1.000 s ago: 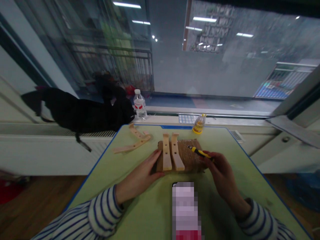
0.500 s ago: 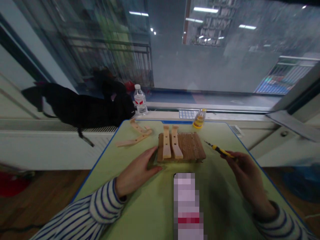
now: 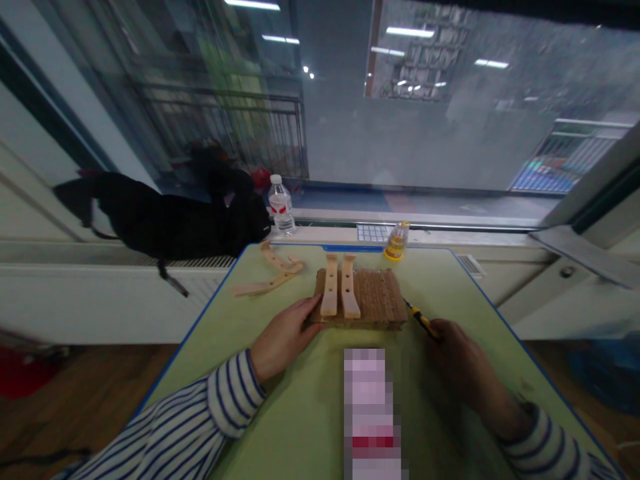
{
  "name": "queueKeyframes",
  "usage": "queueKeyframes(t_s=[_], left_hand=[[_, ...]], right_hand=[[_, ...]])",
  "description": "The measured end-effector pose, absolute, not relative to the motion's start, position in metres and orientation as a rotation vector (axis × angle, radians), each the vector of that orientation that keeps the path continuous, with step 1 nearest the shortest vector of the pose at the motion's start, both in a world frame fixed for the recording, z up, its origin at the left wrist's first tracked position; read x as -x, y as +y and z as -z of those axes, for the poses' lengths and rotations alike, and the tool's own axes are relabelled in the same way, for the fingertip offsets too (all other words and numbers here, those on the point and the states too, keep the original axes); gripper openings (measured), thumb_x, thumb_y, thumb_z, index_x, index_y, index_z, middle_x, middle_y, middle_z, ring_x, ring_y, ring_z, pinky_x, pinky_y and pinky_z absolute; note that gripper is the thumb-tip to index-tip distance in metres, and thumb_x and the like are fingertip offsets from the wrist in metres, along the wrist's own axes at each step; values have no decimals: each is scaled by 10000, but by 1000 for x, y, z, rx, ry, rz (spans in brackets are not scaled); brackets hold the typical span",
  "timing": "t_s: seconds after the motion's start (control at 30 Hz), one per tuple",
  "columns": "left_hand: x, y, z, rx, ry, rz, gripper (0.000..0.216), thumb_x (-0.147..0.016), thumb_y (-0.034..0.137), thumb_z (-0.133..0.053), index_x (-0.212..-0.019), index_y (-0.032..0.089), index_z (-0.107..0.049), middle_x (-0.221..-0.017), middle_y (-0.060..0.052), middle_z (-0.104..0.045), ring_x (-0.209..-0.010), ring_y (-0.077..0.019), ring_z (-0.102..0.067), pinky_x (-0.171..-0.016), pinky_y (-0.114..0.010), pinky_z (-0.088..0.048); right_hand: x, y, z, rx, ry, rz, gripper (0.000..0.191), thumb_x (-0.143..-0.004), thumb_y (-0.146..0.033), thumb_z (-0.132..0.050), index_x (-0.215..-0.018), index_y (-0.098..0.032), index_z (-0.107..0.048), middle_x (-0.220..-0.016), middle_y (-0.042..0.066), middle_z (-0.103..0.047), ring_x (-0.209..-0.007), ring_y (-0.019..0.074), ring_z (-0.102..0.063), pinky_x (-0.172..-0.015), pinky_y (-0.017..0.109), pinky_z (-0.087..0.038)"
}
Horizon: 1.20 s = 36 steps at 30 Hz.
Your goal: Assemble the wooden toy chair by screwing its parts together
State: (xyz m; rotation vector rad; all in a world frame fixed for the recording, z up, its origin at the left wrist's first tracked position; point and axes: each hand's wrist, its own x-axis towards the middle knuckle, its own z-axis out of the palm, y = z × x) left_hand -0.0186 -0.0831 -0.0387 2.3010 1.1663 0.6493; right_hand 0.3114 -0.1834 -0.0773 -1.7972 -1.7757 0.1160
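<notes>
A brown ridged block [image 3: 380,300], which looks like stacked corrugated cardboard, lies on the table. Two pale wooden pieces [image 3: 330,287] with holes rest side by side across its left half. My left hand [image 3: 286,337] grips the block's left front corner, thumb along the front edge and fingers at the left side. In my right hand [image 3: 457,357] is a yellow and black screwdriver [image 3: 421,320], its shaft pointing to the block's right edge. Whether the tip touches the block, I cannot tell. More curved wooden pieces [image 3: 273,283] lie on the table to the left.
A phone [image 3: 370,400] with a blurred-out screen lies in front of the block on the green table [image 3: 300,427]. At the back stands a small yellow-capped bottle [image 3: 397,241]. A water bottle [image 3: 281,205] and a black bag [image 3: 170,217] are on the window sill.
My left hand has closed on the block's left corner. My right hand has moved left with the screwdriver, bringing its tip close to the block's right edge. The view has tilted slightly up.
</notes>
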Motion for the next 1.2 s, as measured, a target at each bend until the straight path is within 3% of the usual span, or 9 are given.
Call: queueKeyframes(t_s=[0.17, 0.33, 0.87, 1.03, 1.13, 1.2], left_hand=[[19, -78, 36, -2283, 1150, -630, 541, -859, 272, -563, -1374, 185, -423, -1328, -86, -558, -1182, -224, -541, -1018, -381, -419], [16, -71, 34, -2277, 1064, -643, 535, -860, 229, -546, -1380, 232, -420, -1327, -70, -560, -1185, -226, -539, -1025, -396, -408], [2, -48, 34, -2371, 1212, -686, 463, -852, 197, -538, -1311, 216, -488, -1250, -60, -611, -1135, -215, -573, -998, -344, -436], [7, -50, 26, -2366, 1387, -758, 400, -866, 274, -520, -1242, 140, -526, -1233, -139, -599, -1143, -282, -557, -1017, -431, -409], [6, -62, 24, -2292, 1410, -690, 461, -866, 378, -531, -1257, 136, -507, -1164, -143, -633, -1044, -284, -611, -931, -429, -474], [0, -71, 24, -2154, 1343, -621, 525, -855, 452, -537, -1266, 128, -497, -1127, -140, -650, -936, -268, -650, -818, -404, -531]], right_hand=[[-305, -178, 69, 1730, -1961, 10, 339, -855, -211, -463, -1182, -148, -528, -1191, 165, -611, -1079, 279, -584, -922, 465, -482], [-287, -166, 59, 1612, -2173, 102, 514, -845, -147, -467, -1357, -181, -430, -1392, 126, -475, -1245, 263, -461, -1039, 461, -403], [-270, -150, 63, 1556, -2331, 333, 476, -894, -139, -464, -1369, -165, -446, -1323, 153, -541, -1172, 287, -520, -923, 447, -500], [-259, -162, 55, 1517, -2327, 314, 394, -906, -199, -474, -1298, -212, -507, -1269, 115, -594, -1109, 260, -575, -920, 454, -486], [-266, -155, 47, 1543, -2197, 301, 344, -917, -284, -472, -1249, -220, -537, -1230, 110, -621, -1055, 254, -607, -884, 445, -497], [-273, -144, 44, 1623, -2102, 286, 383, -918, -326, -460, -1276, -200, -513, -1286, 149, -575, -1135, 295, -562, -902, 481, -480]])
